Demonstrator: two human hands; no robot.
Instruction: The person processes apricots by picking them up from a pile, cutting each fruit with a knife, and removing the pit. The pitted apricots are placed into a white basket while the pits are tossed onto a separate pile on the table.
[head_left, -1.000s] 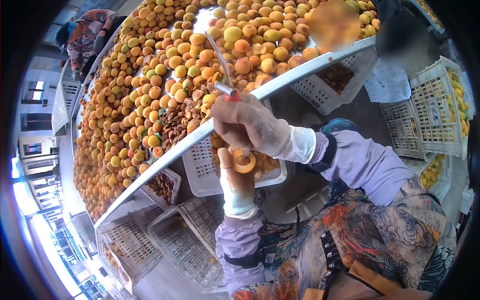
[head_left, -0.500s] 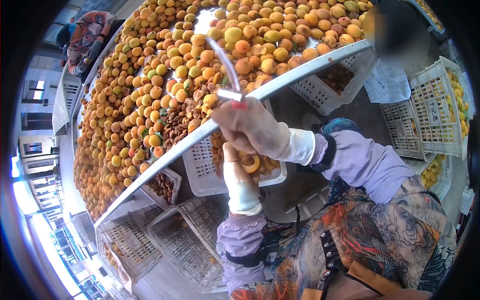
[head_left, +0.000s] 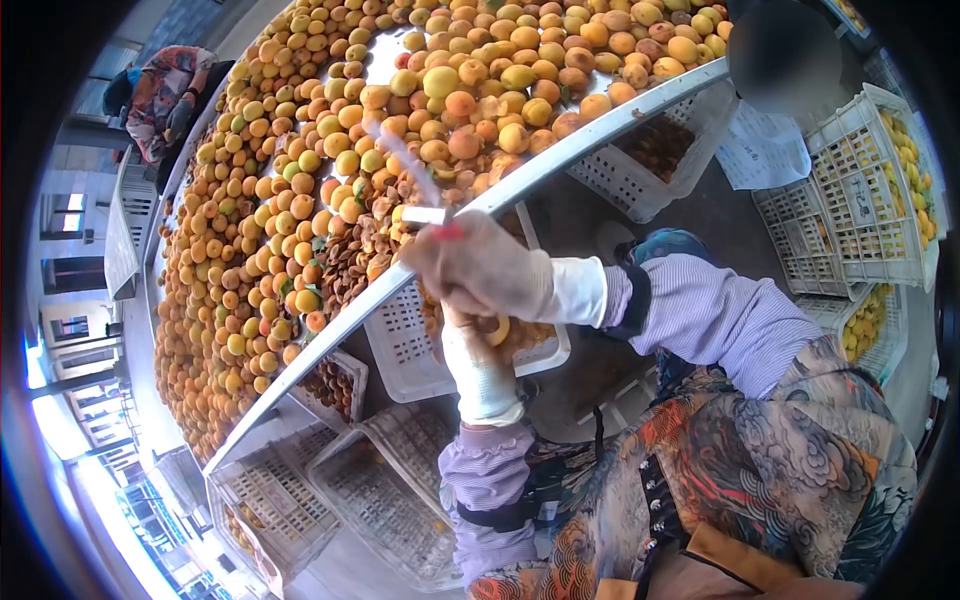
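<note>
My right hand, gloved, is closed around the red handle of a curved knife, whose blurred blade points up over the fruit. Just below it, my gloved left hand holds a cut apricot half, partly hidden by the right hand. Both hands are close together at the near side of the table's metal rim. Beneath them stands a white crate with orange fruit pieces. Apricots cover the table, with a heap of brown pits near the rim.
Crates of yellow fruit are stacked at the right, beside a white printed sack. A crate of dark pits stands under the rim. Mesh crates lie lower left. Another person bends at the far left.
My hands have come together, so the right hand covers more of the apricot half. The knife has shifted left, and the whole view has moved slightly. The person at the left has moved their arms.
</note>
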